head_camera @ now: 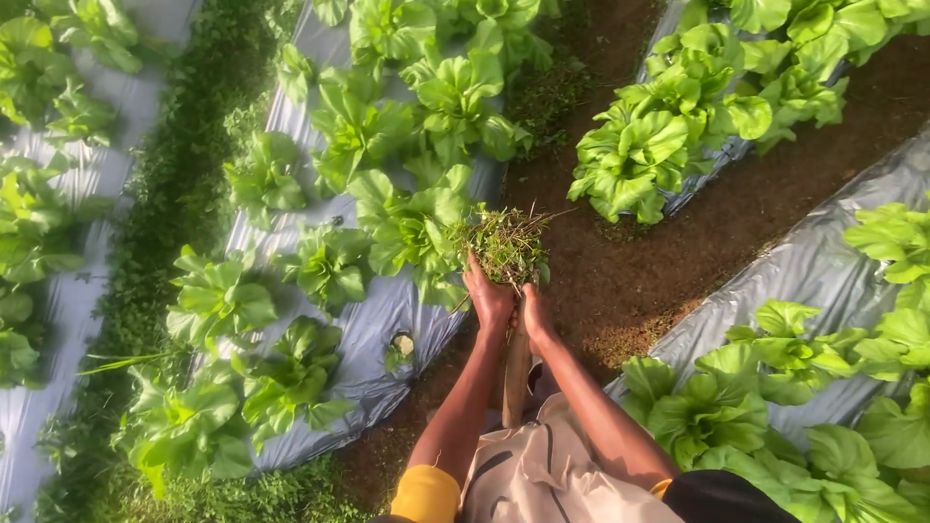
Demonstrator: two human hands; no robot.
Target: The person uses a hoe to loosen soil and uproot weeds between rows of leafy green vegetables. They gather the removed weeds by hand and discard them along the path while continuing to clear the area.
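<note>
Holding a weed clump closed in left hand and right hand, centre frame, brown soil path, grey plastic mulch with lettuce plants at left.

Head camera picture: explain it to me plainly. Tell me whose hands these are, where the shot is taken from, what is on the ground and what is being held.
There is no machine here. A person wears one camera on the head, so you look down along their own two bare arms. The left hand and the right hand together clasp a bunch of pulled weeds, thin green stems and roots. A wooden handle stands upright between the forearms; what it belongs to is hidden. Below is a garden: leafy green plants grow through holes in grey plastic sheeting over raised beds, with a brown soil path between them and low weeds in the furrow on the left.
</note>
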